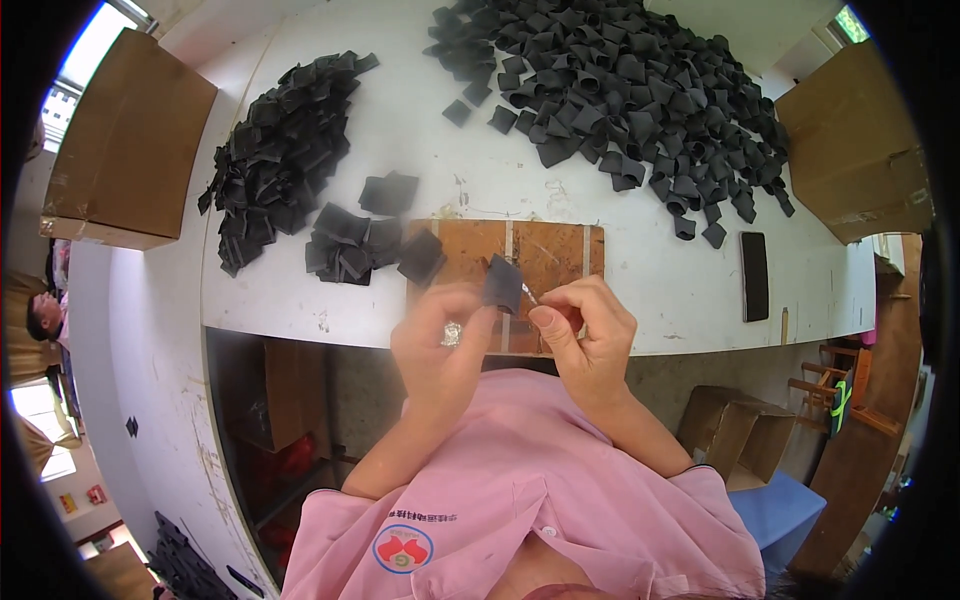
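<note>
My left hand (445, 340) pinches a small black fabric piece (502, 283) between thumb and fingers, above the front part of a worn brown board (548, 240). A shiny silvery patch (452, 334) shows at the left fingers; I cannot tell what it is. My right hand (590, 325) is closed on a thin silvery tool (529, 294), whose tip is at the right edge of the fabric piece. The tool's kind does not show. Another flat black piece (422, 258) lies over the board's left edge, beside a small heap of flat black pieces (350, 245).
Flat black pieces form a long pile (285, 150) at the left; tube-shaped ones form a large pile (620, 90) at the far right. Cardboard boxes (130, 140) (855, 140) flank the white table (420, 150). A dark phone (754, 276) lies at the right. Another person (45, 316) is far left.
</note>
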{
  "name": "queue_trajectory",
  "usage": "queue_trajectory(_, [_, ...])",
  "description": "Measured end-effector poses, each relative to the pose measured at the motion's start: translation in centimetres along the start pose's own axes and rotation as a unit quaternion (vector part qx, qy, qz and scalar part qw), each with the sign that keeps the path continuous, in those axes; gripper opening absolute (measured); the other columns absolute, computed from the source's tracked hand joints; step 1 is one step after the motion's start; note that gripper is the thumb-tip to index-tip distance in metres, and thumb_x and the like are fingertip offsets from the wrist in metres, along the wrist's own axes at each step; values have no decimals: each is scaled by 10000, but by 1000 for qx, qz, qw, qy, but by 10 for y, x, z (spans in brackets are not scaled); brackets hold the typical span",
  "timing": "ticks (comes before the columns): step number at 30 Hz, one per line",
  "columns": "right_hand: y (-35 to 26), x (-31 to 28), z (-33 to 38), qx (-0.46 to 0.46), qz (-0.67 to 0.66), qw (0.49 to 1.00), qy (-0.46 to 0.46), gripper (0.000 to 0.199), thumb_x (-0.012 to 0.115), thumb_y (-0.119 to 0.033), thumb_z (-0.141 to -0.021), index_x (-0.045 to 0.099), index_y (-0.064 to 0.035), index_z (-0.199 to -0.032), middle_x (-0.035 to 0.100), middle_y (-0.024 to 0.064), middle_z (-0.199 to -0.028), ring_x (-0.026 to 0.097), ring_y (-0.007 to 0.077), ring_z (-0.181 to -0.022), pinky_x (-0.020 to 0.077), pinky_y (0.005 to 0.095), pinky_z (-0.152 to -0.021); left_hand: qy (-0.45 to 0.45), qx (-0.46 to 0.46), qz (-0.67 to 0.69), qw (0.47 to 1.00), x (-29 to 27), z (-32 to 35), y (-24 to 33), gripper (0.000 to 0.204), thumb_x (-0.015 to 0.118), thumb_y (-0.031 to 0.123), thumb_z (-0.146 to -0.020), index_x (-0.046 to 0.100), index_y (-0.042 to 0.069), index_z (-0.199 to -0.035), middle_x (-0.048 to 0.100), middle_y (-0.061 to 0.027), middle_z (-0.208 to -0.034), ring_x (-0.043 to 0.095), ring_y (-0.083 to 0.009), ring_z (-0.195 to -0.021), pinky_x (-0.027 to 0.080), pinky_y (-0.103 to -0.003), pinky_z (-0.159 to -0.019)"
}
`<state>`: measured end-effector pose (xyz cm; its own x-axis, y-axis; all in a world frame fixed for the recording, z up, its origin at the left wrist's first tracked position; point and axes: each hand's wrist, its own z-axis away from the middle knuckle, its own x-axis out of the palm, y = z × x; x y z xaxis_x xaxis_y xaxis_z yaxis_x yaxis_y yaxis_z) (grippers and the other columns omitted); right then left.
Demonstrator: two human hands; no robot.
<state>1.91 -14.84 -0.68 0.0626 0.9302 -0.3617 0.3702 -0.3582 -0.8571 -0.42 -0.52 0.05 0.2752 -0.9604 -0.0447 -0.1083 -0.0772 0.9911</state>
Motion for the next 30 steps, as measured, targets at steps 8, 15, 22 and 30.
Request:
queue_trajectory(8, [0,2,-8,-42,-89,991,-96,193,642,49,-657,552,3,-821,546,79,-745,555,157,-585,438,255,-466,-78,68,-144,984,-2,-2,9,96,613,-71,-701,539,-19,-732,560,-52,-691,514,-78,-594,413,-184,-537])
queue_trajectory(15, [15,13,-8,-265,179,945,68,182,620,56,-624,542,-5,-776,521,77,-676,520,207,-535,412,261,-437,26,293,-267,918,12,5,0,159,616,-54,-616,546,19,-739,562,-84,-675,525,-179,-521,423,-246,-455])
queue_trajectory(22, [14,4,-2,172,-262,945,-88,87,602,9,-755,567,0,-834,550,17,-697,516,73,-587,416,199,-510,-80,-214,210,951,-4,-8,-11,346,573,37,-791,474,-17,-1118,586,-93,-944,565,-139,-853,456,-268,-747])
queue_trajectory(30, [7,14,3,285,-352,885,-113,144,598,-130,-812,566,9,-826,532,-13,-663,482,56,-610,405,191,-541,-1,-99,27,995,6,5,-21,250,573,-39,-792,505,-30,-1032,574,-38,-795,521,-49,-715,414,-165,-607])
